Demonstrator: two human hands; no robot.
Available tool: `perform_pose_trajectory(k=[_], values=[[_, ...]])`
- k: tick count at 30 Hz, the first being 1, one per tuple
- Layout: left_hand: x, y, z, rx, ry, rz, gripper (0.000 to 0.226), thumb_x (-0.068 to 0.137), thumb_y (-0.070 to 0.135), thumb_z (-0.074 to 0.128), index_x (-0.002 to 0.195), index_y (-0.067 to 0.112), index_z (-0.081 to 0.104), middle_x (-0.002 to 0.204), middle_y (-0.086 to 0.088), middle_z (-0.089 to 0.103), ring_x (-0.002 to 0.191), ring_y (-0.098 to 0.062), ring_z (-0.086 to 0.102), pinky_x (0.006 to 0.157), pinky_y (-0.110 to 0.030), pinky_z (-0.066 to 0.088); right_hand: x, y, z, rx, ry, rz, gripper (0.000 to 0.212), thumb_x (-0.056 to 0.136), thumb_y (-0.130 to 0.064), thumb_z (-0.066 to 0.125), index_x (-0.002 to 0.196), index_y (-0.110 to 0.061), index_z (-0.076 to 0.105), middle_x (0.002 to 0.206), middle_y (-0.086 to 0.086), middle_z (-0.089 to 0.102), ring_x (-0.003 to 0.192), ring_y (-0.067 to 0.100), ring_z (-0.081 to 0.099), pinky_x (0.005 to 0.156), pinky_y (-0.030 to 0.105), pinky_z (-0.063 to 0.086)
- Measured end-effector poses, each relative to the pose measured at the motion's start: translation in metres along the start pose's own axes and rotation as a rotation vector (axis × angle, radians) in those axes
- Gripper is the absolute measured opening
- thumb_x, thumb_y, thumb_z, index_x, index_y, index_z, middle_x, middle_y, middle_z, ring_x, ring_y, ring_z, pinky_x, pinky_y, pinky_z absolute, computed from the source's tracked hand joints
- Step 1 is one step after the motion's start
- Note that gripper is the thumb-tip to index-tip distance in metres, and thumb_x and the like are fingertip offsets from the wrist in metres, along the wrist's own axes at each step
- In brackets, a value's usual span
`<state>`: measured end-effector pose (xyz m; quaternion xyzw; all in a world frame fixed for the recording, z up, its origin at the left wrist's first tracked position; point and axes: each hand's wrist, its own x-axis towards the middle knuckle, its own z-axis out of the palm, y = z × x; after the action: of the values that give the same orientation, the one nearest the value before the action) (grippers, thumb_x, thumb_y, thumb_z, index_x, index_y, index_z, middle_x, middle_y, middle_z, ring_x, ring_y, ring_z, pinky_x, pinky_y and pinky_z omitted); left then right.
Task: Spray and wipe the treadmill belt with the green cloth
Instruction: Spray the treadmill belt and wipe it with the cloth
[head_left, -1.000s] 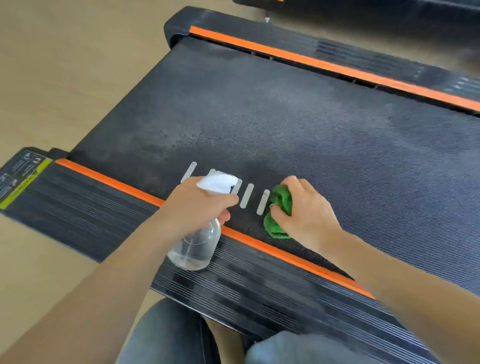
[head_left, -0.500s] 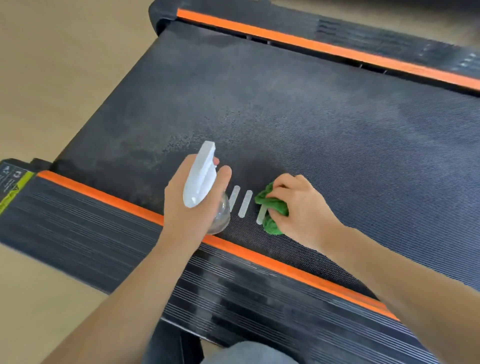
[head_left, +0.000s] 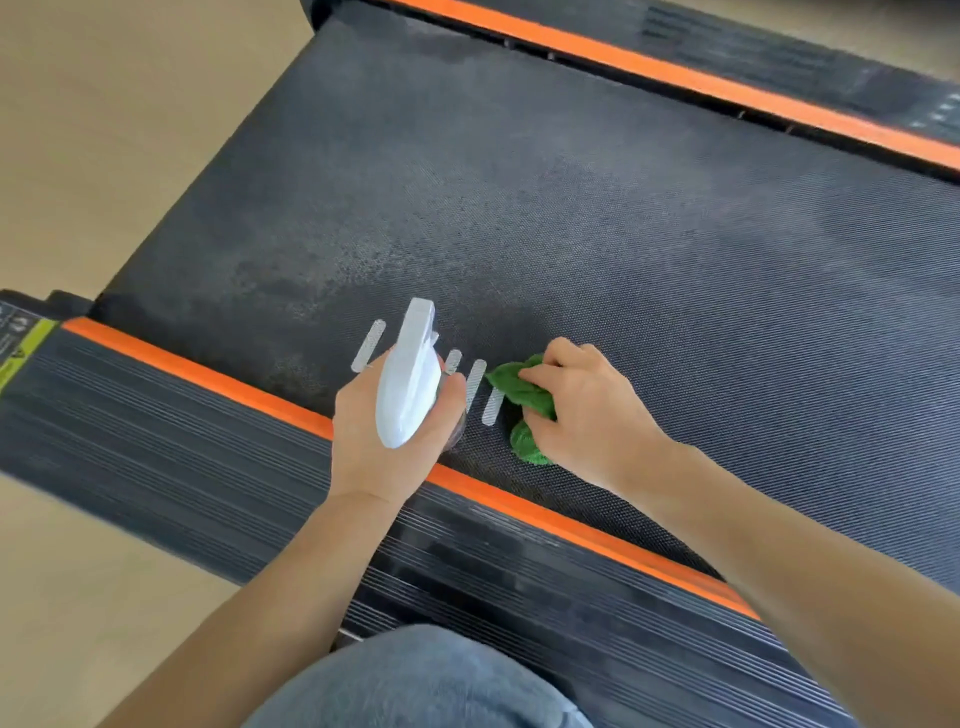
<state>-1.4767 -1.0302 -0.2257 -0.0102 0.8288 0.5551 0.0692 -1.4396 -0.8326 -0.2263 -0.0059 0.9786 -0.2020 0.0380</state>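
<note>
Your left hand (head_left: 387, 447) is wrapped around a spray bottle (head_left: 408, 382), fingers curled around its neck, with the white trigger head on top and the nozzle aimed away from you across the treadmill belt (head_left: 649, 270). You can only see a sliver of the clear bottle body under the hand, so how much liquid is in it is anyone's guess. Your right hand (head_left: 587, 410) is just beside it, fingers bunched down on the green cloth (head_left: 524, 400), which is scrunched up and pressed onto the belt close to the near edge. Bits of cloth poke out on the left side of the hand and underneath it. Between your two hands there's a row of short white stripes (head_left: 475, 384) printed on the belt, and the bottle covers part of that row. The belt looks patchy and darker ahead of the bottle, lighter and more even off to the right. An orange strip (head_left: 218, 371) runs along the near side rail (head_left: 156, 447), passing right under your left wrist, and a matching orange strip runs along the far side. Your knee in blue jeans (head_left: 415, 680) shows at the bottom, and the floor (head_left: 104, 130) is pale wood.
</note>
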Motion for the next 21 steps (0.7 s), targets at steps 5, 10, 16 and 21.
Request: perform_pose_trajectory(k=[5,10,16,21], values=[[0.001,-0.004,0.001,0.013,0.013,-0.007,0.017,0.087,0.036,0.078,0.09,0.02,0.071,0.082,0.006,0.066,0.078,-0.016,0.065,0.073,-0.027,0.057,-0.027,-0.002,-0.02,0.009,-0.198,0.004,0.027,0.093,-0.027,0.057,0.114,-0.021,0.072,0.099,-0.005,0.053,0.1,0.02,0.055,0.084,0.038,0.051],[-0.001,-0.001,0.001,0.035,0.024,0.034,0.027,0.09,0.031,0.08,0.084,0.052,0.064,0.089,0.017,0.064,0.085,-0.011,0.064,0.078,-0.037,0.063,0.004,0.004,-0.032,-0.03,-0.02,-0.012,0.027,0.093,-0.024,0.062,0.116,-0.017,0.073,0.103,0.001,0.056,0.1,0.025,0.052,0.085,0.039,0.05],[-0.001,-0.002,0.0,-0.004,0.057,0.012,0.021,0.091,0.028,0.081,0.081,0.032,0.063,0.075,0.001,0.061,0.073,-0.004,0.058,0.079,-0.044,0.062,-0.01,-0.013,-0.012,-0.175,-0.147,-0.012,0.042,0.094,-0.038,0.054,0.131,-0.019,0.063,0.115,0.0,0.048,0.103,0.025,0.043,0.093,0.043,0.048],[-0.002,-0.002,0.0,-0.028,0.065,-0.023,0.017,0.091,0.027,0.079,0.085,0.018,0.067,0.075,0.001,0.066,0.071,-0.009,0.063,0.077,-0.043,0.062,-0.029,-0.004,-0.025,-0.136,-0.198,-0.088,0.035,0.095,-0.032,0.055,0.126,-0.023,0.067,0.11,-0.004,0.05,0.102,0.02,0.046,0.092,0.039,0.048]])
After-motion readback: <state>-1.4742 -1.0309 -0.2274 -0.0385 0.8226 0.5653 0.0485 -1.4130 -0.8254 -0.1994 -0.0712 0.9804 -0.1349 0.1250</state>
